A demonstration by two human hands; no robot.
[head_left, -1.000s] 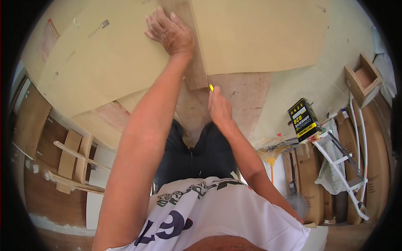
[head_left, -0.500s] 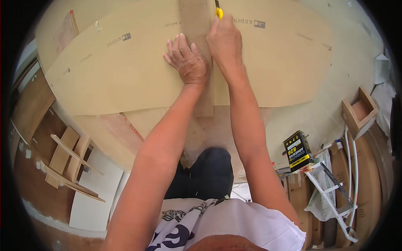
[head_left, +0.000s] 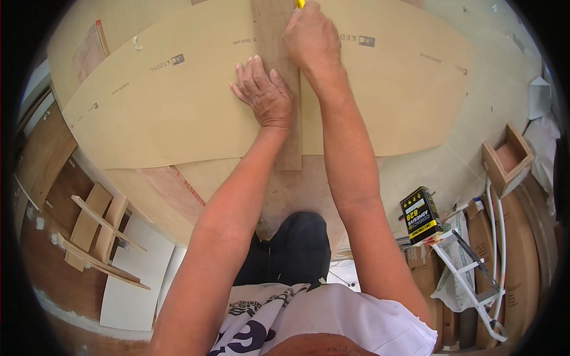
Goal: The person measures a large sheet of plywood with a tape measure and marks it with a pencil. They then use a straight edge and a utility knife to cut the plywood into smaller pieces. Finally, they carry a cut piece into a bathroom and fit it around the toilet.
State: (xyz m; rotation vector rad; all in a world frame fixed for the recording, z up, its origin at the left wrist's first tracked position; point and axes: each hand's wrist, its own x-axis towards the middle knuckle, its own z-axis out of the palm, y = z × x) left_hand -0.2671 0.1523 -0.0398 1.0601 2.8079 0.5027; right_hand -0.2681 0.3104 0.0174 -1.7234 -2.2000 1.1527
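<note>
A large tan sheet (head_left: 184,113) with printed marks lies across the work surface. On top of it, a long narrow wooden board (head_left: 289,145) runs away from me down the middle. My left hand (head_left: 265,95) presses on this board with its fingers spread, partly over the board and partly over the sheet. Closed around a yellow utility knife (head_left: 300,3), my right hand (head_left: 313,41) is at the board's right edge near the top of the view. Most of the knife is hidden by the fist or cut off by the frame, and its blade cannot be seen.
A black and yellow can (head_left: 420,215) stands on a white stepladder (head_left: 469,270) at the right. Beyond it are an open wooden box (head_left: 507,160) and brown cardboard (head_left: 515,255). Wooden frame pieces (head_left: 98,228) and a white panel (head_left: 127,285) lie at the lower left.
My right hand has moved slightly farther away and to the left along the board with the utility knife. My left hand remains pressed on the board.
</note>
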